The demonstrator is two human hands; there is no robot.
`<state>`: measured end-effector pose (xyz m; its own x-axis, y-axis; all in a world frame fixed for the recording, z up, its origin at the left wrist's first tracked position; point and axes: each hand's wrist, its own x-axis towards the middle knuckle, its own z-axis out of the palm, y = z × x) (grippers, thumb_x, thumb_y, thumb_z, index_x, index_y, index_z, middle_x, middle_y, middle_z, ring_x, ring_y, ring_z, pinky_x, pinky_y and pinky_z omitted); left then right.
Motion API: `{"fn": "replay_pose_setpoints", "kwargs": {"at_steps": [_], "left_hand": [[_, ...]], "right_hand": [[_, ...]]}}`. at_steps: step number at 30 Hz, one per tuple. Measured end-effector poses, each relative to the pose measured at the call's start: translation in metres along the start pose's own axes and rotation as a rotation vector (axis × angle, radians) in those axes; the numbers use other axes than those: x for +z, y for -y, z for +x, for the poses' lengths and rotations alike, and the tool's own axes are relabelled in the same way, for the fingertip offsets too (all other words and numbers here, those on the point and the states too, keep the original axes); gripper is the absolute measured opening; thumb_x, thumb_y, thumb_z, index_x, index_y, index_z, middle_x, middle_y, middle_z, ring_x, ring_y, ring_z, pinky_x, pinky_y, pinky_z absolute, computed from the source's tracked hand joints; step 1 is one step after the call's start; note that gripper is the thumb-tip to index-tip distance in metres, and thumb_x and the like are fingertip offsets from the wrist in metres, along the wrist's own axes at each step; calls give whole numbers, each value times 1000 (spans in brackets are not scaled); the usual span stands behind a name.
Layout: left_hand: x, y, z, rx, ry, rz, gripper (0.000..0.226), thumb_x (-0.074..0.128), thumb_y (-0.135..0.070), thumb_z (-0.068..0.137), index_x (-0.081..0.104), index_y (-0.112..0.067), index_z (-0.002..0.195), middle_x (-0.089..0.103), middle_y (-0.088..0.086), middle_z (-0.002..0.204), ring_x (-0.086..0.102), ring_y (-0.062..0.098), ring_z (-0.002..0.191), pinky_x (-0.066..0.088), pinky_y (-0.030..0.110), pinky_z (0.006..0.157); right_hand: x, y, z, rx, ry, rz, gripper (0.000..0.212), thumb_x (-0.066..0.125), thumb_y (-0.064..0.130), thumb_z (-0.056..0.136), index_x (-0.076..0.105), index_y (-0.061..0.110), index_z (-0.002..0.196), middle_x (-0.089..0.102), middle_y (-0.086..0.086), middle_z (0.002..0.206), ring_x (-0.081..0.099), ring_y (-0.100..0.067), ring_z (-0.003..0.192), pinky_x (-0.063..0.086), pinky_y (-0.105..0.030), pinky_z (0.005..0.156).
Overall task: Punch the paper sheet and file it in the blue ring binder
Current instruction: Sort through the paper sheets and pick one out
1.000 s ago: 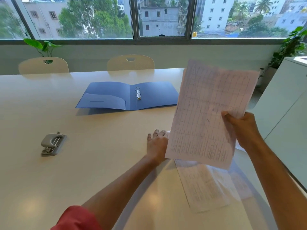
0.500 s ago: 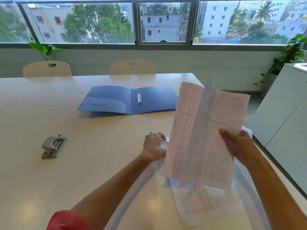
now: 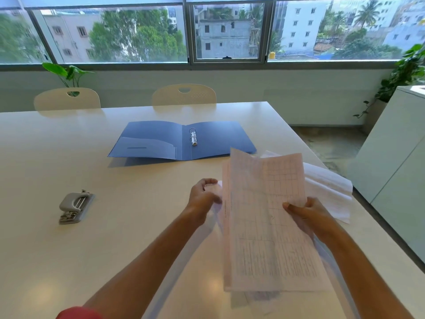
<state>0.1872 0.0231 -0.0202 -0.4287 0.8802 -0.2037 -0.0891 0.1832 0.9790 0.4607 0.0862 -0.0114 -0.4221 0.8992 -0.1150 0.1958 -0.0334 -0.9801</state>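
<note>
A printed paper sheet (image 3: 264,217) with a grid table is folded lengthwise and held above the table. My right hand (image 3: 305,215) pinches its right edge. My left hand (image 3: 203,194) is curled at its left edge, and its fingers touch the fold and a blurred paper beneath. The blue ring binder (image 3: 161,141) lies open flat further back, with its metal rings (image 3: 193,137) at the spine. A grey hole punch (image 3: 74,207) sits on the table far to the left of both hands.
More loose sheets (image 3: 328,189) lie under and to the right of the held paper, near the right edge of the white table (image 3: 115,249). Two cream chairs (image 3: 184,95) stand at the far side. A white cabinet (image 3: 395,162) stands at the right.
The sheet came down from an upright, flat hold and folded in half lengthwise. My left hand rose off the table to the sheet's left edge. The camera tilted down.
</note>
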Motion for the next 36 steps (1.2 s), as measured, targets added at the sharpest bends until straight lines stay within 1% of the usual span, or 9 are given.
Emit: {"fn": "replay_pose_setpoints", "kwargs": {"at_steps": [6,10,12,16,18,22,25,32,36], "left_hand": [[-11,-28,-15,72,125,-305,32,53,12,85,65,-12,101,65,17,112,64,37,103,57,41,81],[-13,-46,-22,164,95,-391,23,50,-6,95,72,-14,96,71,9,107,63,32,104,50,44,91],[-16,-51,-24,193,80,-350,22,54,-22,94,70,-18,109,70,4,113,61,30,109,52,39,85],[-24,-46,-19,195,159,-272,91,74,-60,64,32,-39,142,60,-6,127,62,19,110,53,37,76],[-29,-44,-20,135,180,-252,112,83,-55,53,23,-32,145,58,-1,127,63,24,109,57,45,75],[-31,-45,-25,43,256,-177,64,74,-24,68,52,-9,127,62,16,123,58,39,116,48,58,95],[-30,-51,-28,22,296,-185,60,71,-18,70,53,-6,126,63,16,122,58,37,115,47,57,97],[-33,-87,-42,309,346,-102,30,64,-14,76,60,-10,105,67,8,101,65,32,103,55,47,87],[-32,-103,-49,489,278,-6,12,62,-13,78,69,-19,85,71,-1,88,68,29,93,58,41,81]], "right_hand": [[7,6,6,-20,20,-26,33,74,26,75,69,9,103,77,-5,88,74,-22,83,60,-39,75],[17,14,8,-38,75,0,23,68,15,83,67,9,106,76,-7,94,74,-23,87,60,-33,71],[22,18,8,-54,72,57,24,66,10,84,66,6,108,75,-11,98,73,-26,91,60,-37,76],[29,28,9,-122,66,290,39,61,-8,82,57,-2,120,70,-21,108,69,-36,99,59,-40,75],[32,36,8,-201,45,306,45,61,-10,81,54,2,124,70,-17,107,70,-33,97,59,-37,71],[39,56,3,-361,-46,186,47,68,2,78,52,15,120,74,7,94,73,-16,86,57,-23,60],[39,67,2,-371,-22,191,47,77,10,75,56,19,116,74,3,98,73,-19,87,59,-28,63],[35,88,-3,-436,-3,252,16,69,12,70,70,17,85,75,4,82,72,-17,80,59,-30,66],[34,94,-1,-525,-18,251,22,66,7,75,75,28,77,74,8,88,71,-17,87,59,-40,77]]}}
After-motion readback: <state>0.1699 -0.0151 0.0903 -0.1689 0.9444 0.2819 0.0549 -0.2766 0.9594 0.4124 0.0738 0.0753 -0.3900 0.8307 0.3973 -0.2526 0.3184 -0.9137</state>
